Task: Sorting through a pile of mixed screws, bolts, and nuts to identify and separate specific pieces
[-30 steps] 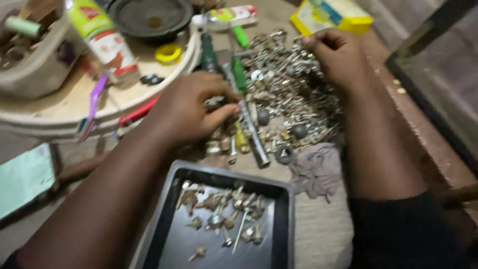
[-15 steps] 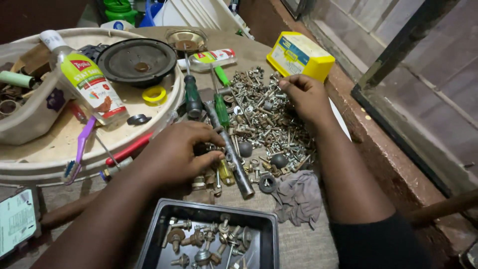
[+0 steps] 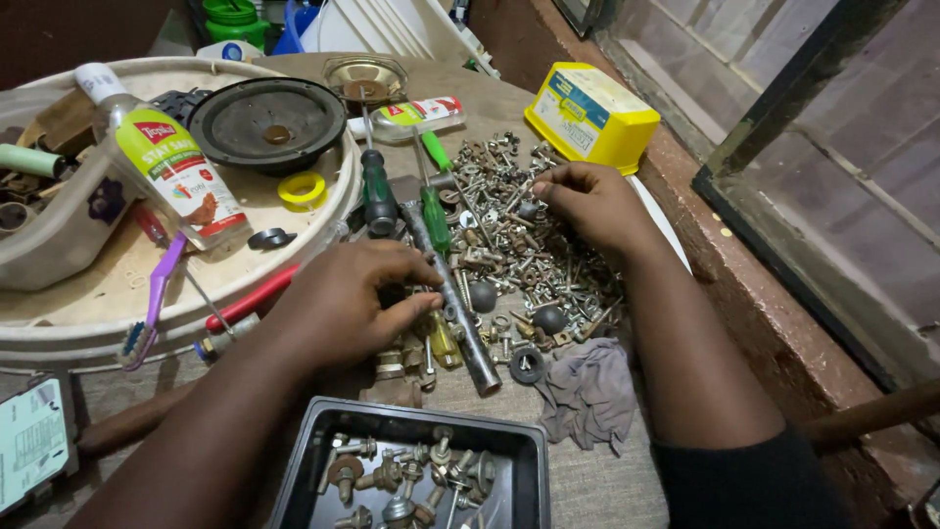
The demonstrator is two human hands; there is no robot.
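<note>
Screws (image 3: 534, 260) on cluttered table (image 3: 627, 490) beside window (image 3: 832, 147)

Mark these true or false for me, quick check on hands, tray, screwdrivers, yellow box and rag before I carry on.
1. Both hands are in the pile of screws and nuts. True: left hand, right hand.
2. The black tray is empty. False: it holds bolts and nuts.
3. The screwdrivers have red handles. False: green handles.
4. The yellow box lies beyond the pile. True.
5. The grey rag covers the tray. False: it lies beside it, on the table.
</note>
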